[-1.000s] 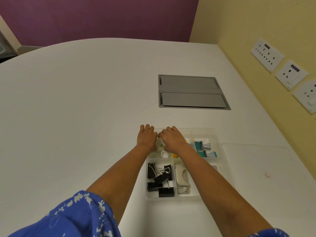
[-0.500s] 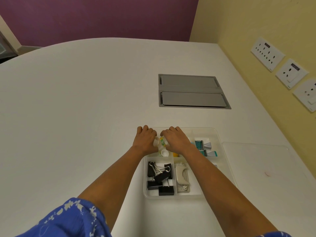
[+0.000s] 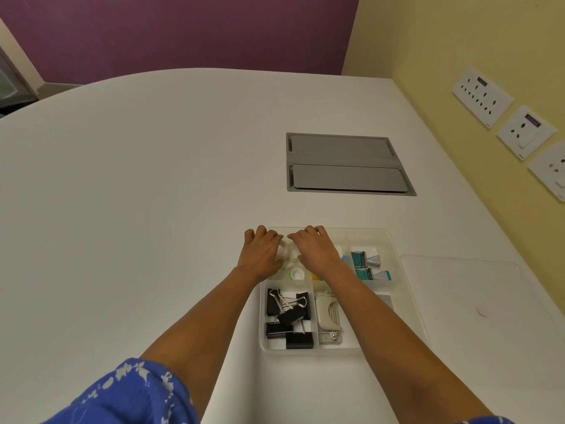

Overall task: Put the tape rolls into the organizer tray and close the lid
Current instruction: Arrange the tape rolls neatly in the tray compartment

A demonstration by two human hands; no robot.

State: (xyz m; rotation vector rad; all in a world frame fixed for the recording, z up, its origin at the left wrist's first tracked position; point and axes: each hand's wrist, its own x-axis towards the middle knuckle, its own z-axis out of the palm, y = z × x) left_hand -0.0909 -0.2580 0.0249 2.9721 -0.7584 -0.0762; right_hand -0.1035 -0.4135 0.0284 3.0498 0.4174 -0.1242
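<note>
A clear organizer tray [image 3: 371,232] lies on the white table in front of me. My left hand [image 3: 262,253] and my right hand [image 3: 315,250] hover side by side over its far-left compartment, fingers curled down. Small clear tape rolls [image 3: 288,250] show in the gap between the two hands, each hand pinching one with thumb and fingers. Another small tape roll [image 3: 296,273] lies in the same compartment just below them. The clear lid [image 3: 458,289] lies flat on the table to the right of the tray.
The tray also holds black binder clips [image 3: 289,316], a beige stapler-like tool [image 3: 327,312] and teal correction tapes [image 3: 365,266]. A grey cable hatch [image 3: 345,163] is set into the table beyond. A yellow wall with sockets [image 3: 483,97] is on the right.
Both hands have stayed over the far-left compartment and drawn slightly apart. The rolls between them now sit lower in the compartment.
</note>
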